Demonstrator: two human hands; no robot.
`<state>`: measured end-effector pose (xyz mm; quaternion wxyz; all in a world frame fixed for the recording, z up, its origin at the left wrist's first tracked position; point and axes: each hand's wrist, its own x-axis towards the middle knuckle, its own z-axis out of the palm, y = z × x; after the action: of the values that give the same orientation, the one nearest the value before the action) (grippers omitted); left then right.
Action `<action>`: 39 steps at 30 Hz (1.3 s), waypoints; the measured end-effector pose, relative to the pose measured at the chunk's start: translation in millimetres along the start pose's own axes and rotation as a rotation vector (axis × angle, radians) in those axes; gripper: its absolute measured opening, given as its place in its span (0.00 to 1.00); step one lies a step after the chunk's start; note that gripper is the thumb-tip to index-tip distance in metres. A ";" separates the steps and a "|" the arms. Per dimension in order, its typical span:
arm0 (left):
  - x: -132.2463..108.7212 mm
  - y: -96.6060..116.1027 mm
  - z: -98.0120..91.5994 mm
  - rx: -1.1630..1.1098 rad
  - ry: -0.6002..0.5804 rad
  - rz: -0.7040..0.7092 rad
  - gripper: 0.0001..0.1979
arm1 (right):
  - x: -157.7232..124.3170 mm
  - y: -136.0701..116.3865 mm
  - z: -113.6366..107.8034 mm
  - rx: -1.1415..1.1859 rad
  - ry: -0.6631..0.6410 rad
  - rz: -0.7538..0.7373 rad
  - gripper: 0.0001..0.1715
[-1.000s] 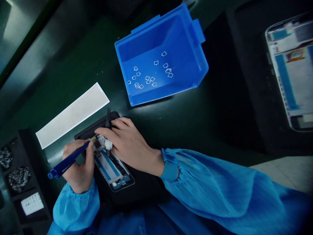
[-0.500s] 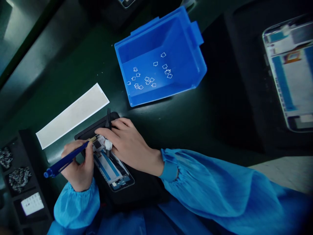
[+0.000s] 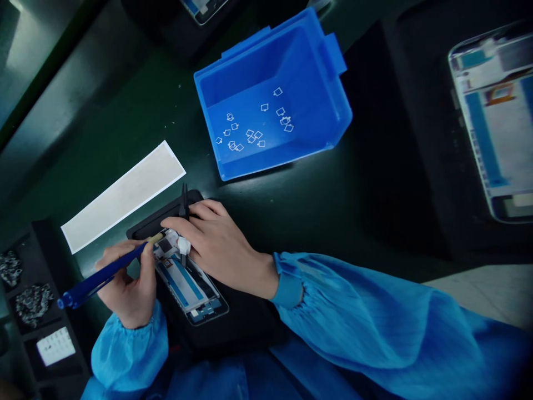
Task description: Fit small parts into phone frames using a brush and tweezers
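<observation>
While dk-green worktable (image 3: 166,105) fills most of the view, blue bin (image 3: 250,66) stands on it at top ctr. Black block (image 3: 403,139) at far R carries a 2nd opened phone (image 3: 506,128), cut off by frame edge. Black compartment tray (image 3: 45,261) at lower L holds metallic clumps (image 3: 33,304) & a printed label (image 3: 55,346). White strip (image 3: 124,196) lies flat, diag., btwn tray & bin. Black holder (image 3: 160,215) at lower ctr has opened phone (image 3: 189,289) on top, approx. under both hands.

RH (image 3: 225,250): palm down, fingers bent over phone's upper end; black tweezers (image 3: 184,203) run beneath fingers, pts toward top; can't tell if pinched. LH (image 3: 131,283): thumb + index pinch blue pen-like tool (image 3: 100,278) near its pale tip, tip at phone's upper L corner; contact unclear. White wad-like bit (image 3: 184,245) by RH thumb, worn or held unclear. Tiny white outline pcs (image 3: 250,134) scattered on bin floor.
</observation>
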<state>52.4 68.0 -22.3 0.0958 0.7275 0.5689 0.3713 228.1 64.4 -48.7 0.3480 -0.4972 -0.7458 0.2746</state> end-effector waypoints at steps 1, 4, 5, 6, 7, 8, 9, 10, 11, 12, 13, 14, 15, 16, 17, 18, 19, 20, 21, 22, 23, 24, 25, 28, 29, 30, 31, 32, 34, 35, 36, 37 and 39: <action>-0.2 0.2 0.1 0.004 -0.001 -0.004 0.10 | 0.0 0.1 0.0 -0.001 0.000 0.001 0.22; -0.7 0.5 0.5 0.019 -0.005 -0.015 0.09 | 0.1 0.4 0.3 -0.008 -0.002 0.001 0.22; -0.6 0.6 0.5 0.026 -0.009 -0.018 0.09 | 0.2 0.5 0.5 -0.008 0.000 -0.001 0.22; -0.6 0.8 0.4 0.033 -0.013 -0.020 0.09 | 0.2 0.6 0.5 -0.008 0.004 -0.005 0.22; -0.5 1.0 0.3 0.042 -0.018 -0.022 0.09 | 0.3 0.6 0.5 -0.007 0.008 -0.008 0.22; -0.3 1.2 0.3 0.049 -0.020 -0.024 0.09 | 0.3 0.6 0.5 -0.005 0.012 -0.011 0.22; -0.2 1.4 0.3 0.054 -0.020 -0.025 0.09 | 0.3 0.5 0.5 -0.003 0.015 -0.012 0.21; -0.1 1.6 0.4 0.054 -0.020 -0.026 0.09 | 0.3 0.4 0.5 -0.001 0.018 -0.011 0.21; 0.1 1.7 0.5 0.050 -0.020 -0.028 0.09 | 0.2 0.4 0.6 0.001 0.021 -0.011 0.21; 0.2 1.8 0.6 0.048 -0.021 -0.030 0.09 | 0.2 0.4 0.7 0.001 0.025 -0.011 0.21; 0.3 1.9 0.7 0.049 -0.021 -0.029 0.09 | 0.1 0.4 0.9 0.000 0.027 -0.011 0.21; 0.5 2.0 0.7 0.053 -0.022 -0.025 0.09 | 0.0 0.5 1.1 -0.002 0.027 -0.013 0.21; 0.6 2.0 0.7 0.058 -0.024 -0.023 0.08 | -0.1 0.5 1.2 -0.004 0.026 -0.013 0.21; 0.8 2.1 0.5 0.064 -0.026 -0.018 0.08 | -0.1 0.6 1.3 -0.006 0.022 -0.011 0.21; 0.9 2.2 0.3 0.069 -0.028 -0.013 0.09 | -0.1 0.6 1.2 -0.005 0.017 -0.008 0.22; 1.1 2.2 0.0 0.073 -0.030 -0.010 0.09 | -0.2 0.5 1.1 -0.004 0.013 -0.005 0.22; 1.1 2.3 -0.3 0.078 -0.033 -0.010 0.09 | -0.2 0.5 0.9 -0.003 0.011 -0.003 0.22; 1.2 2.2 -0.5 0.083 -0.036 -0.009 0.09 | -0.2 0.4 0.7 -0.004 0.009 -0.003 0.22; 1.1 2.2 -0.6 0.086 -0.037 -0.006 0.09 | -0.1 0.3 0.6 -0.005 0.008 -0.005 0.22; 1.0 2.0 -0.6 0.092 -0.039 -0.003 0.09 | -0.1 0.3 0.4 -0.006 0.008 -0.006 0.22; 0.8 1.8 -0.5 0.099 -0.038 -0.002 0.08 | -0.1 0.3 0.3 -0.006 0.009 -0.007 0.22; 0.5 1.6 -0.3 0.104 -0.034 0.001 0.08 | -0.2 0.2 0.2 -0.005 0.010 -0.008 0.22; 0.2 1.4 -0.1 0.107 -0.031 0.002 0.08 | -0.2 0.3 0.2 -0.005 0.009 -0.007 0.22; -0.5 1.2 0.5 0.111 -0.029 -0.004 0.09 | -0.4 0.4 0.4 -0.010 0.001 -0.004 0.23; -0.5 1.3 0.6 0.113 -0.032 -0.003 0.09 | -0.5 0.4 0.5 -0.012 -0.004 -0.002 0.23; -0.4 1.5 0.5 0.115 -0.035 0.002 0.09 | -0.5 0.5 0.6 -0.014 -0.007 0.002 0.23; -0.2 1.7 0.4 0.114 -0.037 0.009 0.08 | -0.6 0.5 0.7 -0.014 -0.009 0.005 0.23; 0.2 1.8 0.1 0.108 -0.040 0.018 0.08 | -0.6 0.6 0.7 -0.014 -0.009 0.006 0.23; 0.8 1.9 -0.8 0.090 -0.052 0.039 0.09 | -0.6 0.7 0.8 -0.011 -0.004 0.001 0.22; 1.1 1.8 -1.3 0.087 -0.062 0.051 0.09 | -0.5 0.7 0.8 -0.007 0.000 -0.001 0.22; 1.2 1.5 -1.8 0.088 -0.072 0.062 0.10 | -0.5 0.7 0.7 -0.004 0.001 -0.003 0.22; 1.2 1.3 -2.1 0.093 -0.085 0.074 0.11 | -0.5 0.6 0.7 -0.002 0.000 -0.002 0.22; 0.8 0.9 -2.4 0.099 -0.100 0.093 0.12 | -0.4 0.4 0.6 -0.004 -0.008 0.003 0.22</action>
<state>51.6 67.7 -19.7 0.0708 0.7747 0.5467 0.3097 227.9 64.1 -49.4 0.3437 -0.4979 -0.7470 0.2755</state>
